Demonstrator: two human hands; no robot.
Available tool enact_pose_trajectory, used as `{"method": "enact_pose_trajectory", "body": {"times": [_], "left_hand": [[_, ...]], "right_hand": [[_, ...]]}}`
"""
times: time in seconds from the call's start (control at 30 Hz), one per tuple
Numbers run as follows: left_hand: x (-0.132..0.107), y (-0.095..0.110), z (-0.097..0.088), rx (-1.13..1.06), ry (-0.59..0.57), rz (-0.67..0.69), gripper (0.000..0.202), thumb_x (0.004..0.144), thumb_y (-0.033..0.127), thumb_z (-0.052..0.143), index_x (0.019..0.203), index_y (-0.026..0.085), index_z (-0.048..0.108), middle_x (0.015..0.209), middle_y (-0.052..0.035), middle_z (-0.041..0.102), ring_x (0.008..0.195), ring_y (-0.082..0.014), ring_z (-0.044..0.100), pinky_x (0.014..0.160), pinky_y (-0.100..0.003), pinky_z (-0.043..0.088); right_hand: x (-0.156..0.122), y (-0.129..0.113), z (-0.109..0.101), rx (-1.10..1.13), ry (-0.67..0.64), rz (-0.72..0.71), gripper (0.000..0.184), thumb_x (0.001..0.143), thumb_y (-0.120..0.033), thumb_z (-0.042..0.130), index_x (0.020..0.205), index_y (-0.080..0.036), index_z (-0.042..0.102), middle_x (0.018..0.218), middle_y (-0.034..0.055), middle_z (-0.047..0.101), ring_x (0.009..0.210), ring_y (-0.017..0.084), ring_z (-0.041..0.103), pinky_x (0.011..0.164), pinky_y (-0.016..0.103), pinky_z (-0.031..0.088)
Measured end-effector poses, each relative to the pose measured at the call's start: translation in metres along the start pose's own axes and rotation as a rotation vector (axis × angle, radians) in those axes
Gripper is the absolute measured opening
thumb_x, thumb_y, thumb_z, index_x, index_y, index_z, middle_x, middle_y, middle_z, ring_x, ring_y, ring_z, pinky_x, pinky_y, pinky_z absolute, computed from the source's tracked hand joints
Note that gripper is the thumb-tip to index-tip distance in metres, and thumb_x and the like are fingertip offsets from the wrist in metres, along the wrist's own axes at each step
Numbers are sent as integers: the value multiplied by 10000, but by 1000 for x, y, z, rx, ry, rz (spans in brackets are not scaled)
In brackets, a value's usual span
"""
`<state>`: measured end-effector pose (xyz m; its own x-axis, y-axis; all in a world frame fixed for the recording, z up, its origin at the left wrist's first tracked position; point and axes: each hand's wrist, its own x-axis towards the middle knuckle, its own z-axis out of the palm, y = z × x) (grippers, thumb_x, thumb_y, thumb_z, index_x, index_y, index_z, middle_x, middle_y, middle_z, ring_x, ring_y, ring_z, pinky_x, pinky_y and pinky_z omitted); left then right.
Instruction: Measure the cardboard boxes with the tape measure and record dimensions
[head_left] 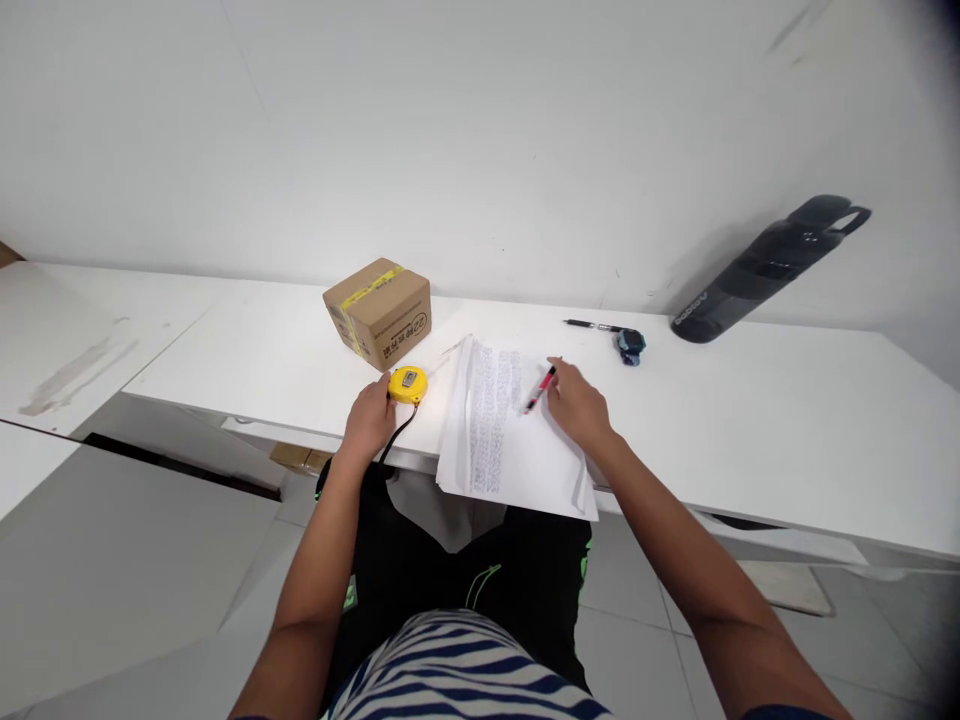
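My left hand (369, 418) rests on the white table (750, 420) with its fingers curled round a yellow tape measure (408, 384), whose black strap hangs off the front edge. My right hand (576, 404) is closed on a red pen (540, 389), the tip over a stack of printed paper sheets (502, 440) that overhang the table's front edge. A small taped cardboard box (379, 311) stands just behind the tape measure.
A black pen (592, 324) and a small blue object (631, 345) lie near the back wall. A dark water bottle (765, 265) leans against the wall at the right. Another white table (67, 330) adjoins at the left.
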<state>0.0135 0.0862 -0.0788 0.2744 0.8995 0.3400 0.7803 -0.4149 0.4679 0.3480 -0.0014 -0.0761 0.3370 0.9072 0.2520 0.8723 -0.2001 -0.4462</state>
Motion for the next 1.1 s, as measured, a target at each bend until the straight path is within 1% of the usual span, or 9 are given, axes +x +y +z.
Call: {"method": "enact_pose_trajectory", "body": {"times": [0.07,0.27,0.37,0.47,0.57,0.67,0.77,0.9,1.1], "left_hand": [[3,-11,-1,20,-101,-17,480,903,180,465,1379,131,498,1342,-158,601,1226,-284,571,1044,-437,459],[-9,-11,4,78,-50,-13,485,949,193,389,1427,127,445,1369,-151,587,1216,-266,586,991,-389,499],[-13,-10,5,105,-9,64,480,945,153,375,1418,124,449,1370,-151,586,1221,-264,582,1020,-399,481],[-16,-15,8,65,55,164,471,942,122,370,1404,136,457,1386,-139,576,1251,-245,561,1061,-400,454],[-20,-22,12,-14,84,213,467,948,124,371,1408,144,450,1378,-134,582,1256,-232,558,1053,-397,464],[-22,-27,16,-74,59,203,441,952,167,421,1389,164,481,1296,-126,639,1173,-235,610,1004,-404,498],[-21,-31,17,-119,28,194,410,939,233,502,1346,191,534,1185,-107,692,1080,-239,648,953,-409,522],[-22,-34,16,-174,26,207,398,934,269,530,1321,184,563,1185,-110,693,1077,-239,648,957,-406,519],[-26,-38,10,-232,-9,213,421,931,269,526,1346,198,545,1222,-103,684,1103,-228,645,964,-402,522]], "right_hand": [[2,-7,-3,-118,-145,-26,455,923,-199,402,1361,-163,519,1223,148,634,866,257,658,661,345,457],[-9,-78,6,107,-107,-267,414,990,-406,374,1223,-181,632,1089,98,688,959,228,645,800,347,494],[2,-117,22,27,-137,-352,433,944,-486,475,1191,-177,650,1247,133,636,1190,298,550,1010,476,399],[19,-146,38,-49,-217,-394,622,872,-552,559,1352,-157,530,1443,177,494,1384,365,359,1112,595,232],[26,-164,54,6,-368,-511,867,783,-573,646,1485,-165,341,1503,188,419,1368,361,393,1093,566,301],[21,-171,75,49,-394,-554,730,832,-425,605,1460,-141,362,1453,200,469,1298,328,488,1048,497,391],[15,-169,97,70,-344,-613,579,837,-256,536,1376,-67,440,1412,236,488,1377,328,399,1091,490,361],[13,-161,110,139,-236,-745,534,842,-288,531,1336,-95,468,1361,229,524,1361,343,402,1088,562,358],[13,-153,107,123,-150,-874,517,905,-378,504,1351,-118,473,1321,211,545,1237,317,491,1038,510,424]]}}
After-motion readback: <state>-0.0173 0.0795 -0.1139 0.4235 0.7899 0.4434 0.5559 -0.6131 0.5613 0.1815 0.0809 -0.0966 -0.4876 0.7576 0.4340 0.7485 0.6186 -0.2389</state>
